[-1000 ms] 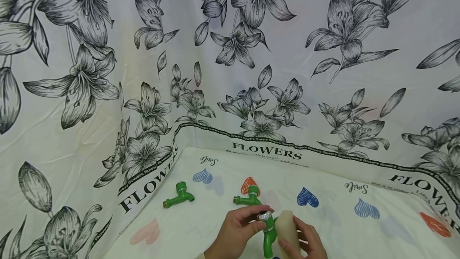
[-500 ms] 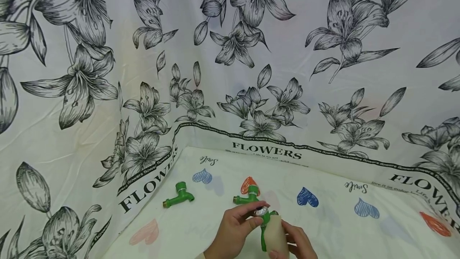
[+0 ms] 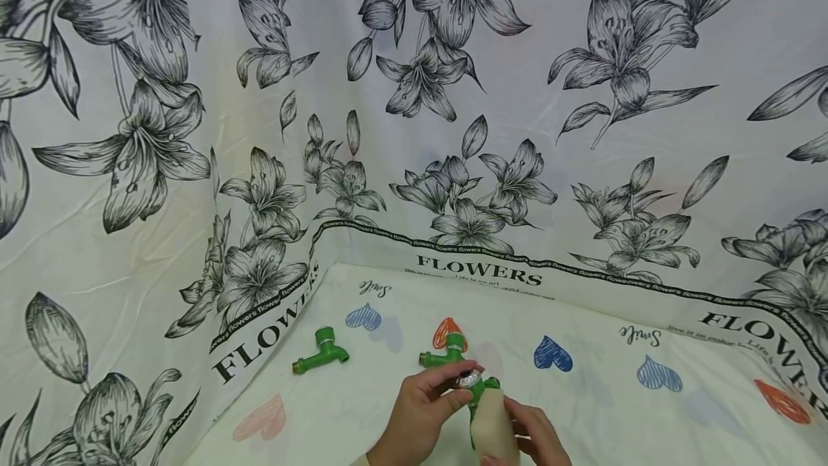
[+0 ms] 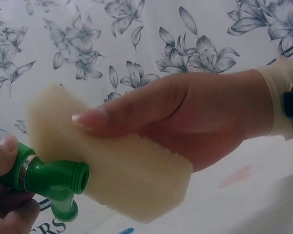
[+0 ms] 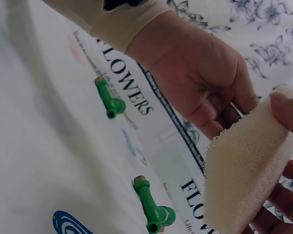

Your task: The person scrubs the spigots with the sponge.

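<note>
My left hand (image 3: 420,408) pinches the silver-topped end of a green tap (image 3: 477,388) between thumb and fingers. The tap hangs with its lower part behind a cream sponge (image 3: 494,426), which my right hand (image 3: 535,431) grips from the right side. In the left wrist view, the tap (image 4: 56,175) has its threaded end against the sponge (image 4: 132,178), and the right thumb lies along the sponge's face. From the right wrist, the porous sponge (image 5: 246,168) covers the held tap, with right fingers (image 5: 281,202) round its edge.
Two more green taps with brass-coloured threaded ends lie on the white cloth: one tap (image 3: 321,351) to the left, another tap (image 3: 443,358) just behind my left hand. A flower-printed curtain (image 3: 362,92) rises behind and on the left.
The right hand has brought the sponge leftward, from beside the tap to over its lower part. My left hand and the tap have shifted slightly up and left. The other taps lie still.
</note>
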Tool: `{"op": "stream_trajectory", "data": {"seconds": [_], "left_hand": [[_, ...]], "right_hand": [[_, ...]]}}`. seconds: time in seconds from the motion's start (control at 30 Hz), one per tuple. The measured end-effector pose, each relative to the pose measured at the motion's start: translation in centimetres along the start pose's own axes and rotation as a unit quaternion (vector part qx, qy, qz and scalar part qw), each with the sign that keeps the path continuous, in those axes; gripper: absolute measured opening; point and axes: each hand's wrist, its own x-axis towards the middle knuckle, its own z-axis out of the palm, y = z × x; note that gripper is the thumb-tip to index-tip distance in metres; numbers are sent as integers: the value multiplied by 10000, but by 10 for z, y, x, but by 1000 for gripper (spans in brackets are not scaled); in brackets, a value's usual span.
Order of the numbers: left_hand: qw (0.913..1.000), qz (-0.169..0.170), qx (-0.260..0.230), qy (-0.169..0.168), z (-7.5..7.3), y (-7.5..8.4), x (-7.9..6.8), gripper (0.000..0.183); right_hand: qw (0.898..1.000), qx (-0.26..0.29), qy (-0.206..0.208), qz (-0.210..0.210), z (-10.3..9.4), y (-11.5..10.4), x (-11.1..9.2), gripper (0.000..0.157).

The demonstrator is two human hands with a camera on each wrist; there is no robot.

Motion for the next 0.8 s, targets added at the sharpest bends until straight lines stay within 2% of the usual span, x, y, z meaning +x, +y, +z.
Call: {"op": "stream_trajectory", "data": {"seconds": [0.17, 0.33, 0.53, 0.67, 0.8], "left_hand": [[9998, -138, -10, -169, 4, 5, -2, 37], [9986, -184, -311, -382, 7, 8, -4, 38], [9978, -146, -402, -503, 8, 9, -6, 40], [9978, -102, -328, -565, 7, 10, -6, 39], [9988, -71, -178, -451, 8, 8, -5, 37]], "right_hand": [[9992, -324, 206, 108, -2, 4, 2, 70], [9984, -486, 288, 31, -8, 12, 8, 70], [9963, -659, 297, 468, -12, 16, 16, 78], [9973, -406, 326, 522, -9, 17, 15, 74], [9991, -76, 240, 334, -6, 15, 11, 68]]}}
